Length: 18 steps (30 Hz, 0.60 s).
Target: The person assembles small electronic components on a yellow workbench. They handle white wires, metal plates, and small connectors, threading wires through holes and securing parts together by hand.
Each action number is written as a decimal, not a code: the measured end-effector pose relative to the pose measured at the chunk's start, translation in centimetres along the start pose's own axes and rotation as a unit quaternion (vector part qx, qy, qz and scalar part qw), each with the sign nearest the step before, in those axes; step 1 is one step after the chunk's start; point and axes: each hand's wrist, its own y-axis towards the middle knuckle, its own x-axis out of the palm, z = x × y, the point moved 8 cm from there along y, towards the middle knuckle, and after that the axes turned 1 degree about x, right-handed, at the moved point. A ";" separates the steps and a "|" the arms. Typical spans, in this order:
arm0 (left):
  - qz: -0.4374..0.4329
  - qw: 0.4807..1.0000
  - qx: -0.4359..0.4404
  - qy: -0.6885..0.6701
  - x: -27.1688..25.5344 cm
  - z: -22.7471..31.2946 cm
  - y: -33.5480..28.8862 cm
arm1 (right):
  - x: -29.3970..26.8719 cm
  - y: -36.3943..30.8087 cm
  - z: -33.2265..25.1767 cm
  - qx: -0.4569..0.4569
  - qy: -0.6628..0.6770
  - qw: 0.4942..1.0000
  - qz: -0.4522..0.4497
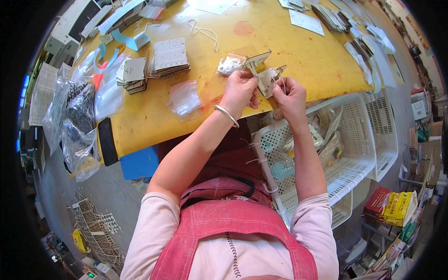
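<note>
Near the table's front edge, a small assembly of pale thin flat boards point(267, 79) stands between my hands, with upright and slanted pieces slotted together. My left hand point(240, 91), with a bangle at its wrist, is closed on the assembly's left side. My right hand point(290, 97) pinches at its right side, where a thin pale string shows at the fingertips; the exact grip is partly hidden. Just beyond my left hand lies a bundle of white string point(229, 65) on a clear bag. Farther back, a loose looped white string point(204, 31) rests on the yellow table point(298, 60).
Stacks of cut boards point(170, 53) and smaller boards point(133, 72) lie at left, near clear plastic bags point(184, 99) and a blue strip point(135, 41). More board stacks point(331, 18) sit far right. A white plastic basket point(359, 135) stands below the table edge, right of me.
</note>
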 end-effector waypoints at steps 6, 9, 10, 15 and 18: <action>0.002 1.000 0.012 -0.008 0.1 0.0 -0.2 | -0.1 0.1 0.2 0.006 0.001 1.000 0.012; 0.037 0.998 0.042 -0.023 -0.3 0.1 -0.3 | 0.0 0.2 0.5 0.008 0.015 1.000 0.005; 0.052 0.997 0.055 -0.028 -0.5 0.0 -0.4 | 0.0 0.2 0.5 0.006 0.043 0.999 0.007; -0.023 0.985 0.169 0.036 0.4 0.3 -2.0 | 0.5 -1.0 -0.5 0.086 0.190 0.978 -0.016; -0.027 0.977 0.191 0.089 2.0 0.9 -3.1 | 0.7 -1.3 -0.3 0.114 0.224 0.965 -0.071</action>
